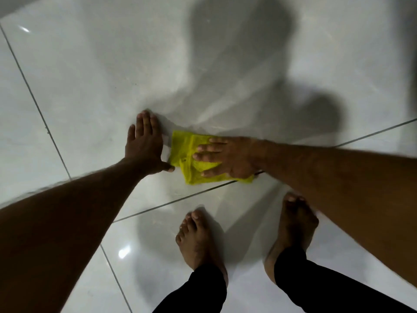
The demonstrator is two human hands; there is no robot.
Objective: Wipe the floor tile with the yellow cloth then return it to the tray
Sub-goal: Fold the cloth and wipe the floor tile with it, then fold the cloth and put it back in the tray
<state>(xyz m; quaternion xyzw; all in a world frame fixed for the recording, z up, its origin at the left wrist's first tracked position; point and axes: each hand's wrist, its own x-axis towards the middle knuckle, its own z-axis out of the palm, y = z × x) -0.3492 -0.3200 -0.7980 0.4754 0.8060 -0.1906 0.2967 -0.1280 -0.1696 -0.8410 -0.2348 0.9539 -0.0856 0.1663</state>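
Observation:
A folded yellow cloth (184, 146) lies flat on a glossy white floor tile (94, 71), near the tile's front grout line. My right hand (228, 158) presses down on the cloth with its fingers spread and pointing left, covering the cloth's right half. My left hand (144, 146) rests palm-down on the bare tile just left of the cloth, fingers together and pointing away from me, thumb tip at the cloth's edge. No tray is in view.
Dark grout lines (180, 198) cross the floor diagonally in front of my two bare feet (198, 242), which stand on the nearer tile. My shadow falls across the far tile. Ceiling light glints on the floor (124, 251).

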